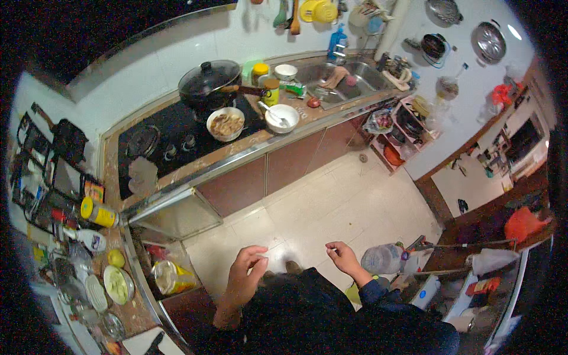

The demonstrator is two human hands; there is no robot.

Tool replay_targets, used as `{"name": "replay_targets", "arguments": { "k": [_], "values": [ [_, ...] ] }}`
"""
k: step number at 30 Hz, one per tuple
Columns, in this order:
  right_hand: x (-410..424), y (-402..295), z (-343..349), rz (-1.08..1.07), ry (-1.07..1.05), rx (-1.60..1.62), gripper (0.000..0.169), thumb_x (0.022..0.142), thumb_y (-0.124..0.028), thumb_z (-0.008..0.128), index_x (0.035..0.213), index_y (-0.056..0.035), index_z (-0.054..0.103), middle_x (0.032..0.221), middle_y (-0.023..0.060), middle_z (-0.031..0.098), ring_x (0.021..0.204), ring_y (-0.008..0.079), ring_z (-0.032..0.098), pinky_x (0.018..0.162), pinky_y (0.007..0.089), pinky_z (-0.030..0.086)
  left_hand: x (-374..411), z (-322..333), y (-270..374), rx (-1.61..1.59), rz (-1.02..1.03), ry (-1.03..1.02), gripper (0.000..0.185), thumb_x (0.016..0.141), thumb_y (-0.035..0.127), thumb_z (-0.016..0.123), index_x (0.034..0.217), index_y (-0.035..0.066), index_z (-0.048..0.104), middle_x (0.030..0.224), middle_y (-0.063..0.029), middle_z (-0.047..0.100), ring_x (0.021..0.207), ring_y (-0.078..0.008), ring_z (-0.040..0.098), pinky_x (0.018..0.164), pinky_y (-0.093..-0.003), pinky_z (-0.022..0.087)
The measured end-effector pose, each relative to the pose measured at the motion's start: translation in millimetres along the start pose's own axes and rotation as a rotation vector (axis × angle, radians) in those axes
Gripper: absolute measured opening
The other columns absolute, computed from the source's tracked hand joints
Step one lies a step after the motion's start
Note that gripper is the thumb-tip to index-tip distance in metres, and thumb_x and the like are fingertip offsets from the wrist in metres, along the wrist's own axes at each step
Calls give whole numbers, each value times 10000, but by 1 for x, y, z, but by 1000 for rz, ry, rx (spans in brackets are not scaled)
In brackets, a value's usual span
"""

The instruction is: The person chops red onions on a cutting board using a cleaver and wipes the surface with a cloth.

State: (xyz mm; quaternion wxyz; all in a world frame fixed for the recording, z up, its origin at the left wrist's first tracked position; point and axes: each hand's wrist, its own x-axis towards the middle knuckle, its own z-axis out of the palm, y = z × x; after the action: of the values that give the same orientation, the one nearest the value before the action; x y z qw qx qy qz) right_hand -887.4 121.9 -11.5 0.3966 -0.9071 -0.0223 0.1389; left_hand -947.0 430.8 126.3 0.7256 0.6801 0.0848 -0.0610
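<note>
Both bare hands are in the air over the tiled floor. My left hand has its fingers loosely curved, thumb and forefinger apart, with nothing in it. To the right, my right hand is also empty, its fingers half curled. Ahead on the counter, a white bowl of sliced food sits at the front of the black stove. Beside it is a white bowl with a spoon. A lidded wok rests on the rear burner. A bowl of pale green pieces stands on the left counter.
A cabinet door hangs open at the left, with a yellow container inside. A double sink lies at the back right, above a pink rack. Large clear plastic bottles stand to my right. A knife lies on a white board.
</note>
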Motion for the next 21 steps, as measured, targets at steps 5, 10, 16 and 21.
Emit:
{"name": "replay_targets", "arguments": {
  "k": [5, 10, 16, 21],
  "values": [
    [-2, -11, -13, -24, 59, -20, 247, 885, -229, 590, 1077, -82, 641, 1006, 139, 630, 830, 248, 631, 725, 338, 519, 5, -10, -26, -199, 67, 150, 79, 895, 46, 554, 958, 5, 530, 1062, -102, 553, 901, -116, 534, 805, -254, 442],
    [3, -14, -18, 10, 72, -6, 258, 881, -233, 603, 1060, -53, 645, 1005, 141, 625, 821, 239, 624, 733, 338, 512, 20, -16, -13, 51, 308, 153, 32, 885, 27, 557, 888, 21, 526, 1042, -100, 552, 898, -130, 533, 830, -259, 424],
    [28, 3, -29, -12, 78, 56, 285, 873, -270, 585, 1076, -81, 649, 1018, 154, 628, 857, 279, 641, 783, 368, 507, 37, 1, 6, 46, 98, 234, 94, 933, 94, 505, 893, 17, 542, 1013, -96, 553, 918, -147, 526, 879, -285, 420],
    [69, 26, -59, -55, 113, 38, 267, 874, -261, 582, 1062, -80, 640, 1000, 154, 627, 885, 287, 630, 788, 385, 502, 78, 34, 7, 9, 204, 222, 70, 926, 77, 504, 886, 22, 523, 1000, -84, 555, 910, -140, 516, 884, -302, 424]
  ]
}}
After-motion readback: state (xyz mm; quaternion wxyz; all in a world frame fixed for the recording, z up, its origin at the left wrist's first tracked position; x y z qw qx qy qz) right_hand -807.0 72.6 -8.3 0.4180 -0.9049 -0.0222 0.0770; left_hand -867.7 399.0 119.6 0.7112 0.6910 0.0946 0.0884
